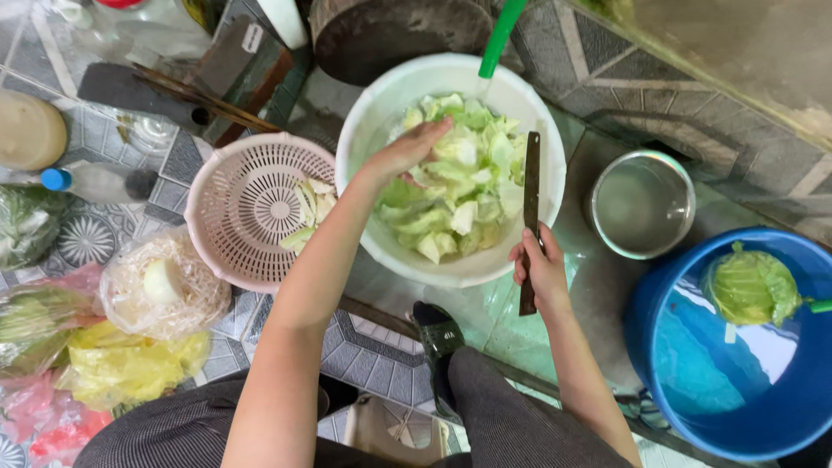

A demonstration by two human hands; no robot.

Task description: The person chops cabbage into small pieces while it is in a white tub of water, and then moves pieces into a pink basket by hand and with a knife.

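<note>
2 hands, 1 knife, 1 colander, 1 white basin.

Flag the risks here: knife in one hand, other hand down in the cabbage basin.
1. The right hand holds the knife blade-up over the white basin; the left hand works in the cut cabbage close by, so a cut seems possible.
2. The floor looks wet near the foot; a slip is plausible.

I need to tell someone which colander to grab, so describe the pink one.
Find the big white basin of cut cabbage. The round pink plastic colander sits touching its left side. It alone has a perforated wall and holds only a few pale cabbage pieces.
</note>
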